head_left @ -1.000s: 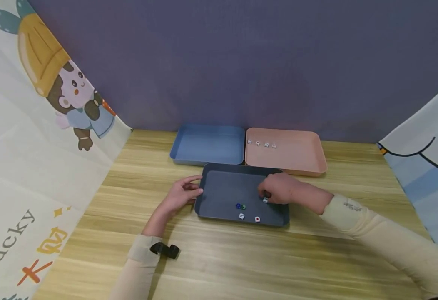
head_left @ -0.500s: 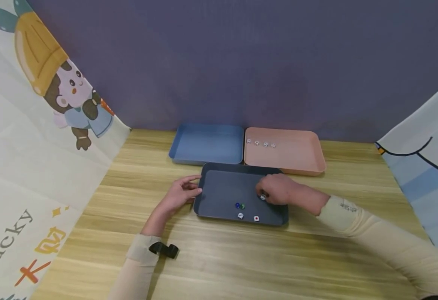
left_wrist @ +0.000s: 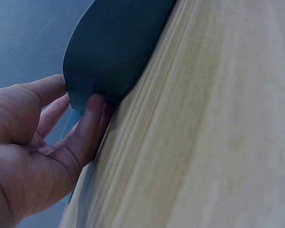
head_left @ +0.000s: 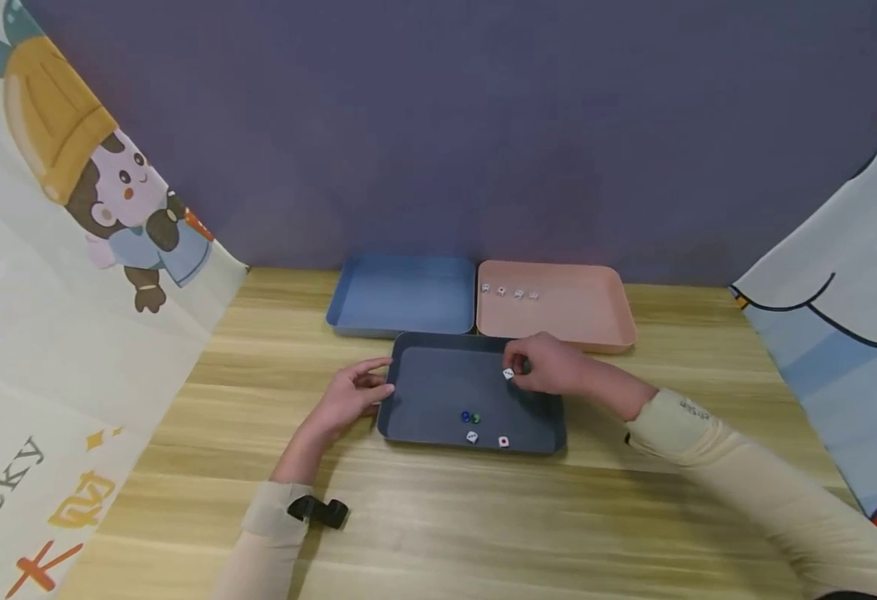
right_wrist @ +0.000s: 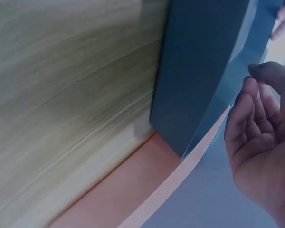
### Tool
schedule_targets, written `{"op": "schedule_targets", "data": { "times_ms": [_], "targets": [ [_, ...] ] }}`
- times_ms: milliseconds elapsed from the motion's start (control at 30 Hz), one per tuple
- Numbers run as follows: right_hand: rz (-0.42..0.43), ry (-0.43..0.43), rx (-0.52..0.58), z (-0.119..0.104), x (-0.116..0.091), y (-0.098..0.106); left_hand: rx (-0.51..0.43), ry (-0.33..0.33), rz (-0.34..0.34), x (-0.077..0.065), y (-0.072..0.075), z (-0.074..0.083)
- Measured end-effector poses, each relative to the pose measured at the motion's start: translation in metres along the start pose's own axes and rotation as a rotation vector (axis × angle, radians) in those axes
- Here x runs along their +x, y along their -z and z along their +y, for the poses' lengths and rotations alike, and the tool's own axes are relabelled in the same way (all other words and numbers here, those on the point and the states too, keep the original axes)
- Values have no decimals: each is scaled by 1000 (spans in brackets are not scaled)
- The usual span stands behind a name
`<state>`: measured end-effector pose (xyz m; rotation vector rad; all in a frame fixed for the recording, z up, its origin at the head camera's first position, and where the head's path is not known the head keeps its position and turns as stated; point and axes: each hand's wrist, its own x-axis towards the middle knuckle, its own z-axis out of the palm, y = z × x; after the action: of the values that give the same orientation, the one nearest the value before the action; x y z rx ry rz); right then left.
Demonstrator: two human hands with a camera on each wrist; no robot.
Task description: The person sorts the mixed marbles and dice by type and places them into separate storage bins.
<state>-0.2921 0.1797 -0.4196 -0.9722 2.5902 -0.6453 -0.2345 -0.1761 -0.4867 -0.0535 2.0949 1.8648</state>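
Between the thumb and fingertips of my right hand [head_left: 551, 365] a white die [head_left: 508, 374] is pinched, held over the right part of the dark grey tray [head_left: 438, 379]. In the right wrist view the fingers [right_wrist: 251, 90] meet the thumb, and the die is hidden. My left hand [head_left: 344, 400] touches the tray's left side; the left wrist view has its fingertips [left_wrist: 94, 102] against the outer wall. Inside the tray lie a white die [head_left: 472, 437], a die with a red pip [head_left: 503, 442], a small blue bead [head_left: 465, 417] and a small green bead [head_left: 476, 418].
Behind the grey tray, a blue tray [head_left: 401, 296] and a pink tray [head_left: 581, 304] stand side by side. Several white dice [head_left: 518, 293] sit in a row at the pink tray's left. A dark purple panel [head_left: 438, 133] rises behind the wooden table [head_left: 438, 533].
My right hand has lifted the die from the tray floor and moved it slightly away from me. The left hand stays at the tray's side. The head view has shifted a little.
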Motion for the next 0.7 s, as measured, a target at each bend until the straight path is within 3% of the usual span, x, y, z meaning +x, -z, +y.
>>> {"op": "schedule_targets", "data": {
  "times_ms": [300,467,700],
  "targets": [
    [149,-113,194,13,10,14,1,-4,2,2,-1,0],
    [197,-143,196,24,21,21,-10,14,-17,2,0,3],
    [256,-209,228,39,35,28,10,15,-30,-12,-4,24]
  ]
}}
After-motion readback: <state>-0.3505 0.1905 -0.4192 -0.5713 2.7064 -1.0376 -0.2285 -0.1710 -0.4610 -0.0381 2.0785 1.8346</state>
